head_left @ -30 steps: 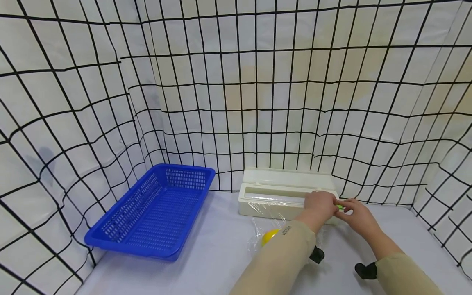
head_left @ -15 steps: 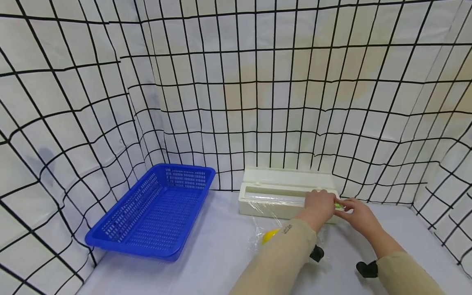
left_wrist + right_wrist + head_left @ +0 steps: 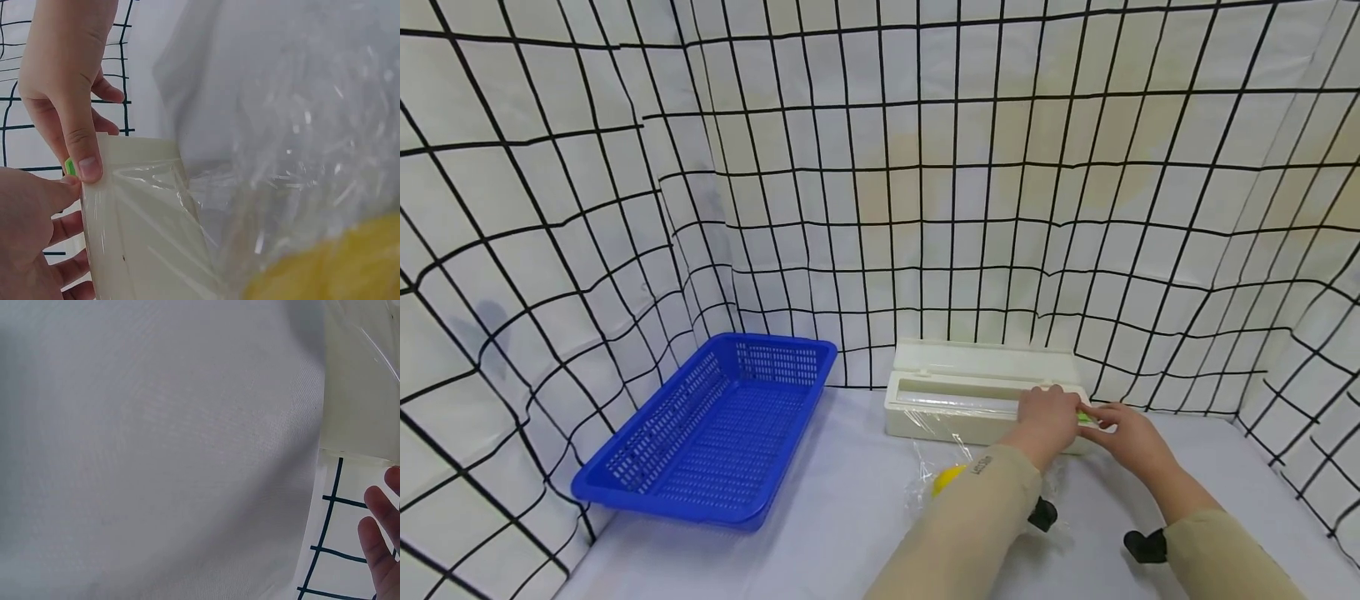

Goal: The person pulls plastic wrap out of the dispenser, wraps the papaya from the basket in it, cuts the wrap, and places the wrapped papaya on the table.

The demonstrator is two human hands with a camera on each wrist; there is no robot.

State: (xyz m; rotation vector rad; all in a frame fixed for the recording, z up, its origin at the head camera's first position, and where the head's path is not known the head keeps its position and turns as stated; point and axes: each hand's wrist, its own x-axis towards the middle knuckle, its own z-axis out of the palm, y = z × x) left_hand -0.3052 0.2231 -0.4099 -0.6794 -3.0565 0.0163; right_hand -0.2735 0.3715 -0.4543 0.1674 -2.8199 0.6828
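Note:
A cream cling film dispenser [image 3: 951,427] stands at the back with its lid [image 3: 985,360] raised and a film roll [image 3: 951,402] inside. Clear film [image 3: 150,200] runs over its front edge and down to a rounded yellow thing [image 3: 948,478], partly hidden by the left sleeve. My left hand [image 3: 1047,423] grips the dispenser's front edge near the right end, its thumb close to a small green slide cutter [image 3: 69,166]. Thumb and index of my right hand [image 3: 1126,437] pinch at the cutter on that corner. What lies between the fingertips is mostly covered.
A blue slotted basket [image 3: 752,454] sits to the left on the white-covered table [image 3: 820,550]. Black grid panels [image 3: 955,225] backed by white sheeting enclose the back and sides. Dark wrist mounts [image 3: 1146,547] stick out from the sleeves.
Both hands stay at the dispenser's right end. The green cutter and fingertips have shifted very slightly left; everything else looks the same.

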